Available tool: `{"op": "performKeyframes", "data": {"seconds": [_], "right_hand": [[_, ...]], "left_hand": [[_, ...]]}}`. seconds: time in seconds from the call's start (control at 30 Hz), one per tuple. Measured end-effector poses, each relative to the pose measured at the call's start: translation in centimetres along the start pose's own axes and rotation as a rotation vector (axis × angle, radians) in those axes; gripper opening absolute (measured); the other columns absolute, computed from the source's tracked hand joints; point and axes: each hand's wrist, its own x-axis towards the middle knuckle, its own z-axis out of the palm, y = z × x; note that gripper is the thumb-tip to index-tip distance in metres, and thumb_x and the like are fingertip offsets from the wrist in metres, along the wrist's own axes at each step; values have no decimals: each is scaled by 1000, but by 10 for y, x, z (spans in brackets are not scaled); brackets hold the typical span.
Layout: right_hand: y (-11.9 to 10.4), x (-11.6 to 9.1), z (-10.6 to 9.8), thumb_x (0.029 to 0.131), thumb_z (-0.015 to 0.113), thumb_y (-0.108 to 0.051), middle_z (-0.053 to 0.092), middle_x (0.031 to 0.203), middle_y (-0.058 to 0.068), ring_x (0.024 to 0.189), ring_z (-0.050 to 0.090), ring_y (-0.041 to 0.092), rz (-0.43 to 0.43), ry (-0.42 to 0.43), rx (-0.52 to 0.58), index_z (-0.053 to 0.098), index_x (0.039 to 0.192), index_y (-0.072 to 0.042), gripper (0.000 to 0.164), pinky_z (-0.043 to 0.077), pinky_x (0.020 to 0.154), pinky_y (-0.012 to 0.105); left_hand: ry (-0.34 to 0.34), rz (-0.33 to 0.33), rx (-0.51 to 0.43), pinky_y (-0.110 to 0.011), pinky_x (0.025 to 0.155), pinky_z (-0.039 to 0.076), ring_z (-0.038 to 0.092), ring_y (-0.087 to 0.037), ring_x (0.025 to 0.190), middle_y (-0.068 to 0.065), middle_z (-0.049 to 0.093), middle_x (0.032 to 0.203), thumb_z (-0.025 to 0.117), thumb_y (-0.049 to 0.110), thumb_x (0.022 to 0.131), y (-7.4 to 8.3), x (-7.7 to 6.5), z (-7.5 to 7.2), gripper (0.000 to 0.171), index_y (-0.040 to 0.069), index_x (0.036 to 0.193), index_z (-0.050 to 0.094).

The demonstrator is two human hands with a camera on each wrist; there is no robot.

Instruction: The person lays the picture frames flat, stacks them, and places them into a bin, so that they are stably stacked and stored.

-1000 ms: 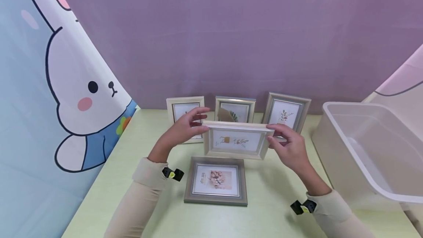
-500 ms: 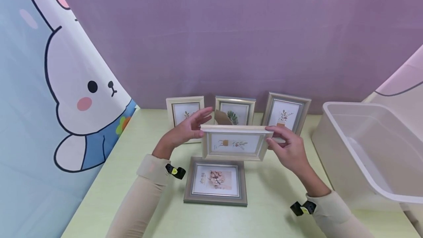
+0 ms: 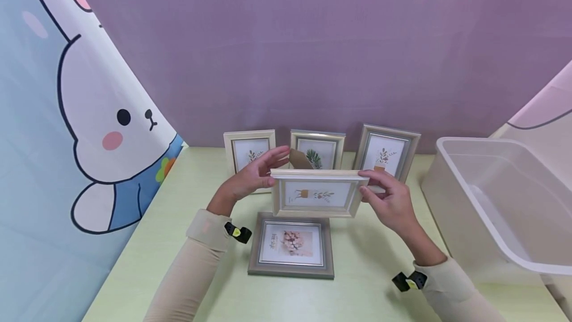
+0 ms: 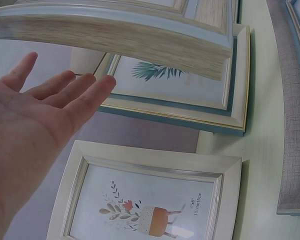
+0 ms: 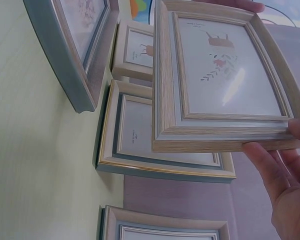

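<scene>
My right hand [image 3: 393, 202] pinches the right end of a light wood-toned picture frame [image 3: 319, 195], thumb on one side and fingers on the other. The frame is held sideways above the table, and its potted-plant print lies on its side. At the frame's left end is my left hand [image 3: 250, 177], thumb tip right at the corner. In the left wrist view that hand [image 4: 45, 107] has its fingers straight and its palm turned up, just under the frame's edge. Below, a grey-brown picture frame [image 3: 331, 247] with a flower print lies on the table.
Along the back wall stand a cream picture frame [image 3: 229, 145], a gold-edged one [image 3: 318, 135] with a green leaf print, and a grey one [image 3: 413, 143]. A large beige plastic bin [image 3: 460, 217] sits at the right. A rabbit-print cloth [image 3: 103, 113] hangs at left.
Over the last second the held frame has dropped slightly and shifted a little left. My left hand has moved slightly, its thumb now lower at the corner. The other frames stay put.
</scene>
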Motion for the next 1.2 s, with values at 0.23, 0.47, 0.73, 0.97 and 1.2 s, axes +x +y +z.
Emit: {"op": "performKeyframes", "data": {"seconds": [0.23,0.47,0.73,0.97,1.2], "right_hand": [[0,0,1,78,68,26,64,106,-15,90,70,-2,-1,0,8,68,112,12,37,61,58,24],[1,0,1,79,68,26,65,107,-15,91,70,-2,0,-7,13,68,113,12,37,61,59,24],[2,-1,1,80,68,25,64,108,-16,91,69,-3,6,-14,-7,68,114,11,37,61,59,24],[3,-2,2,81,68,25,64,106,-16,90,69,-3,7,-13,-8,68,114,10,37,61,59,24],[4,-3,4,82,68,23,64,104,-11,87,69,-2,34,-7,-19,69,116,9,37,61,58,24]], "left_hand": [[28,-6,16,-70,120,22,22,-39,156,-8,19,171,75,76,71,-2,0,-1,123,15,163,20],[57,-18,26,-70,120,21,25,-38,155,-9,23,170,75,76,70,-4,-2,0,123,15,162,22],[99,-23,46,-57,118,36,32,-37,152,-10,30,167,76,75,70,-1,-6,2,120,14,161,27],[170,-48,79,-33,104,51,40,-36,147,-9,38,162,77,69,73,1,-9,3,111,12,158,34],[283,-103,118,-33,95,57,54,-34,128,-12,49,147,79,42,88,1,-12,6,75,16,151,46]]}}
